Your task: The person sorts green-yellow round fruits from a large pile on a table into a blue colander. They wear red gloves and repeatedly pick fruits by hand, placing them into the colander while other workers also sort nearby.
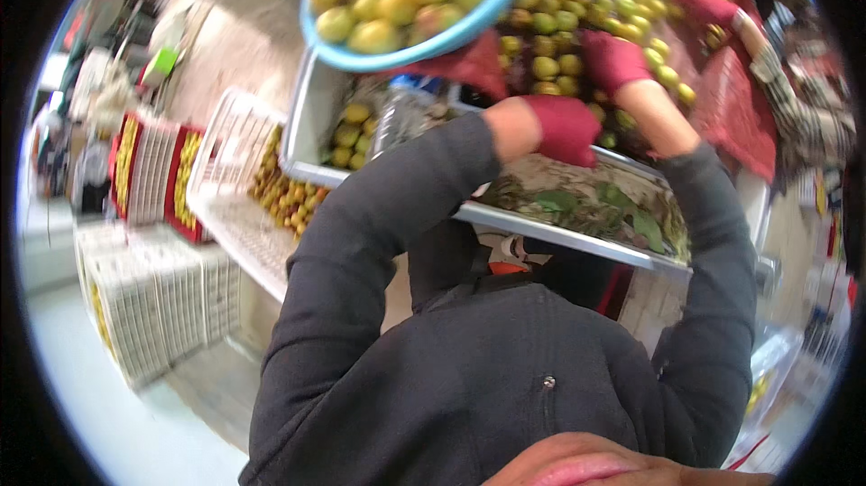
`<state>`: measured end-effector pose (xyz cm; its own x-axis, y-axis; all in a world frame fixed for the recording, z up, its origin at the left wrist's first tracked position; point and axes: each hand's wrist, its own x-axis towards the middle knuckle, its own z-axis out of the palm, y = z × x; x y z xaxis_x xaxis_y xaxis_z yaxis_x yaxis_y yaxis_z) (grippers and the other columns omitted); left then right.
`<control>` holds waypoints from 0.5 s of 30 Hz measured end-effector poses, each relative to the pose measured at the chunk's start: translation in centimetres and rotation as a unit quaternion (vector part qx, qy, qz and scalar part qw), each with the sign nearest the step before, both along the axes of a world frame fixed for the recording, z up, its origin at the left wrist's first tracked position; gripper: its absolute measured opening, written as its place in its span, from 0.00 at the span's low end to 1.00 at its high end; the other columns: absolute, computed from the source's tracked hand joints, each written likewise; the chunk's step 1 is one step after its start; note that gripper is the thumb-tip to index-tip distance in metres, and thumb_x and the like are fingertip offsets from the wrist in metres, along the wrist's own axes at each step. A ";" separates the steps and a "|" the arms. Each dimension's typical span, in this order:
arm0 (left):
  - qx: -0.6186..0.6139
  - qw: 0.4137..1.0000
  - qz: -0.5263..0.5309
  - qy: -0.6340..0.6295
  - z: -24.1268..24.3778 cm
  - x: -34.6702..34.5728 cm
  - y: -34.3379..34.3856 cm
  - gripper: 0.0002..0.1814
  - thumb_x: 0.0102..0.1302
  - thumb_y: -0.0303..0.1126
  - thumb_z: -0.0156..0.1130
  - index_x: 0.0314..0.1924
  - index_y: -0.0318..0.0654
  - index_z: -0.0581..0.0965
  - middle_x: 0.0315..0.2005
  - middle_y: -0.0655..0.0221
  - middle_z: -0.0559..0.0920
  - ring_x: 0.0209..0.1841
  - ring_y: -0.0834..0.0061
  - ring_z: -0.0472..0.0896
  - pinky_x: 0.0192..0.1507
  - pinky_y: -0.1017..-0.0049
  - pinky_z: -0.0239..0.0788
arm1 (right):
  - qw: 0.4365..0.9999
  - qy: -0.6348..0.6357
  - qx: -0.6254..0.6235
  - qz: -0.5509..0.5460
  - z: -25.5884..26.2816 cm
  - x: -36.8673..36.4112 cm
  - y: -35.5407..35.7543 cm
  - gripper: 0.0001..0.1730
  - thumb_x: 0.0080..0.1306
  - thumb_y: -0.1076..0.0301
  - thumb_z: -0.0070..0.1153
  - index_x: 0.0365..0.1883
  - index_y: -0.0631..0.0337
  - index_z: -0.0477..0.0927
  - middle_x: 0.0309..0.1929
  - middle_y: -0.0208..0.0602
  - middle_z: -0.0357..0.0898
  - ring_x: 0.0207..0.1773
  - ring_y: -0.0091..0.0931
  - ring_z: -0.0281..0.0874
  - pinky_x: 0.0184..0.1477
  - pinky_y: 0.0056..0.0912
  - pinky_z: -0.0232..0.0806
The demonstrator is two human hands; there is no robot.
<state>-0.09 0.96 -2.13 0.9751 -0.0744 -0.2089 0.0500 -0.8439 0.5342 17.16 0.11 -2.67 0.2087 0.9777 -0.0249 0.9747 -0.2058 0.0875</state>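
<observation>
My left hand (pixel 560 129), in a dark red glove, is over the near edge of the sorting surface, its fingers curled down and hidden from view. To its upper right, my right hand (pixel 614 61), gloved alike, reaches into the spread of round yellow-green fruit (pixel 557 67); whether it grips one cannot be seen. A light blue plastic basin (pixel 433 53) heaped with larger yellow-green and reddish fruit stands at the top, left of the spread fruit. Red cloth (pixel 727 111) lies under and beside the fruit.
A metal-edged trough (pixel 575 225) with leaves and debris runs nearest my body. Several fruits (pixel 352 138) lie in a compartment at left. A white plastic crate (pixel 237 141) of fruit stands beside it, with stacked crates (pixel 162 303) beyond. A co-worker's gloved hand (pixel 707 7) works at upper right.
</observation>
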 end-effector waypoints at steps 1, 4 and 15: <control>0.001 1.000 0.003 -0.004 -0.2 0.3 -0.1 0.24 0.60 0.49 0.62 0.46 0.35 0.83 0.42 0.46 0.85 0.45 0.45 0.83 0.50 0.53 0.75 | 0.998 0.038 -0.010 -0.040 -0.1 1.3 -0.3 0.14 0.71 0.61 0.47 0.45 0.57 0.81 0.44 0.53 0.84 0.48 0.49 0.83 0.46 0.52 0.75; 0.019 1.000 -0.012 0.001 0.7 0.6 -0.6 0.25 0.61 0.49 0.61 0.45 0.34 0.84 0.43 0.48 0.85 0.48 0.47 0.83 0.52 0.54 0.74 | 0.978 0.179 0.099 0.038 -1.9 6.1 -1.6 0.16 0.68 0.57 0.53 0.44 0.60 0.81 0.38 0.50 0.85 0.40 0.42 0.83 0.43 0.42 0.72; -0.005 0.998 0.038 -0.043 1.0 -1.7 -1.4 0.27 0.60 0.54 0.65 0.50 0.41 0.84 0.51 0.56 0.84 0.54 0.56 0.82 0.56 0.58 0.71 | 0.640 0.748 -0.148 0.097 12.1 -19.1 -2.1 0.18 0.74 0.64 0.54 0.60 0.58 0.79 0.53 0.36 0.81 0.47 0.23 0.81 0.48 0.26 0.77</control>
<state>-1.83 -0.45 -1.10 0.9922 -0.0006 -0.1244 0.0681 -0.8345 0.5468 -1.90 -2.03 9.47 -0.3898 0.8876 -0.2453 0.0194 -0.2584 -0.9658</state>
